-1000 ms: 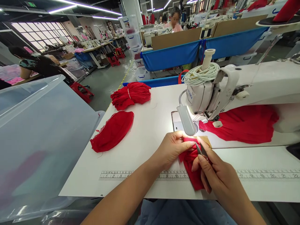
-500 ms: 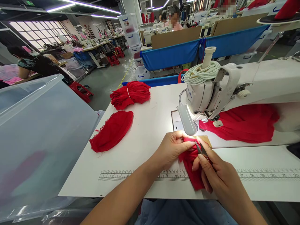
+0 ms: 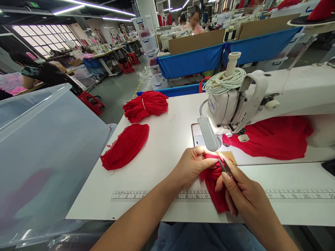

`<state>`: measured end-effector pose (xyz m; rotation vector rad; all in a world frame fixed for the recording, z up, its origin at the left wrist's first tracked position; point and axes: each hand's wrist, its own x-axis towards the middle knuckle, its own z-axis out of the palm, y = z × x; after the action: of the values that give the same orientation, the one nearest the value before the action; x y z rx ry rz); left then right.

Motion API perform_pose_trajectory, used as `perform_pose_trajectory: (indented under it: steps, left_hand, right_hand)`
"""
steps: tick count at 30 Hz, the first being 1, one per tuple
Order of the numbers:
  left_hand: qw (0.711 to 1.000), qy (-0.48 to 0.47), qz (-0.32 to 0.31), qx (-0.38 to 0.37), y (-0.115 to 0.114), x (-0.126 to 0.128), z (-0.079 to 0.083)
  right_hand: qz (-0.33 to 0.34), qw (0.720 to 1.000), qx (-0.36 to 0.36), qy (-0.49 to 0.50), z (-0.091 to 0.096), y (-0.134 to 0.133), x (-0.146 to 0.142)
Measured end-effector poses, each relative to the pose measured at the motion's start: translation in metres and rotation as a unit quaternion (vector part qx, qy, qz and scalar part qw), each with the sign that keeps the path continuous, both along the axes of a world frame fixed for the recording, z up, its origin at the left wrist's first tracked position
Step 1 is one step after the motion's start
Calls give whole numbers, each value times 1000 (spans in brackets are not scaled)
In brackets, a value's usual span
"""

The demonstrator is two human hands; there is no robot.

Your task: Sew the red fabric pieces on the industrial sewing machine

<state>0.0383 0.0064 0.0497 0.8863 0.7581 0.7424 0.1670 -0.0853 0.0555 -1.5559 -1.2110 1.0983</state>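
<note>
My left hand (image 3: 192, 165) is closed on a small piece of red fabric (image 3: 216, 190) at the near edge of the white table (image 3: 167, 146), just in front of the sewing machine's needle area. My right hand (image 3: 242, 197) pinches thin metal tweezers (image 3: 224, 167) whose tips touch the top of that same red piece. A white sewing machine (image 3: 261, 97) stands over the table with its lamp (image 3: 208, 134) lit above my hands.
A flat stack of red lace pieces (image 3: 125, 146) and a tied red bundle (image 3: 146, 105) lie at the table's left. More red fabric (image 3: 272, 137) sits under the machine arm. A clear plastic bin (image 3: 44, 153) stands at the left. Other people work at distant tables.
</note>
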Motion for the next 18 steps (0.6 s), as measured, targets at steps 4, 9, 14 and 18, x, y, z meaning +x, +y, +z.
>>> perform_pose_trajectory:
  steps: [4, 9, 14, 18]
  left_hand:
    - [1000, -5, -1, 2, 0, 1, 1]
    - [1000, -19, -11, -11, 0, 0, 6]
    - [999, -27, -45, -7, -1, -2, 8]
    - [999, -18, -50, 7, -2, -1, 10]
  right_hand:
    - [-5, 1000, -7, 0, 0, 0, 0]
    - [-17, 999, 7, 30, -4, 0, -1]
    - [-32, 997, 20, 66, -4, 0, -3]
    - [-44, 995, 23, 86, -3, 1, -6]
